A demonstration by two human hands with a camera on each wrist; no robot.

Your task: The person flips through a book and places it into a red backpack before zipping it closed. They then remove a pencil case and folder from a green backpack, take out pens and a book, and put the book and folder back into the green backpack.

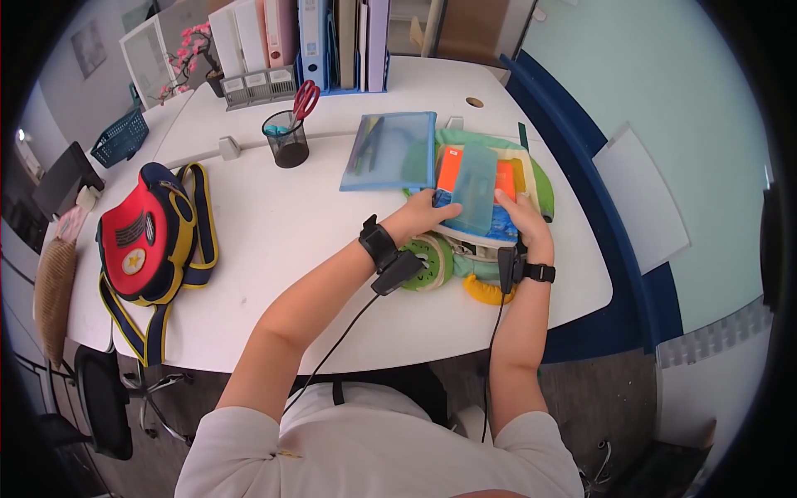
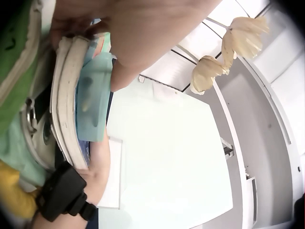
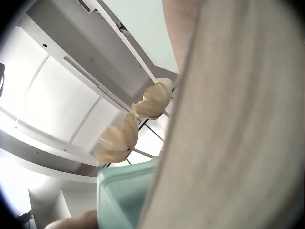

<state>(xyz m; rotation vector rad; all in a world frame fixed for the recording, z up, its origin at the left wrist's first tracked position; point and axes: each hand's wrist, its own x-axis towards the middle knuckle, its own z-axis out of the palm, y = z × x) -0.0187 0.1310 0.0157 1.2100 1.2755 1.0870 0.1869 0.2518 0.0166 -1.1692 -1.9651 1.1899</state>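
Observation:
Both of my hands grip a stack of books (image 1: 503, 224) with blue and orange covers, one at each side. My left hand (image 1: 418, 214) has its thumb on the near left of a translucent teal pencil case (image 1: 476, 189) lying on the top book. On the right edge, my right hand (image 1: 529, 222) lays its thumb over the cover. Thick page edges (image 2: 69, 95) show in the left wrist view, with the fingers under them hidden. Below and around the stack is a green backpack (image 1: 541, 184) with a round kiwi-slice piece (image 1: 428, 262) and a yellow piece (image 1: 486, 290).
A blue-edged zip pouch (image 1: 390, 153) with pens lies left of the books. Farther back stand a mesh pen cup (image 1: 286, 143) with red-handled scissors (image 1: 306, 100) and a row of binders (image 1: 314, 41). A red and navy backpack (image 1: 137, 236) lies at the table's left.

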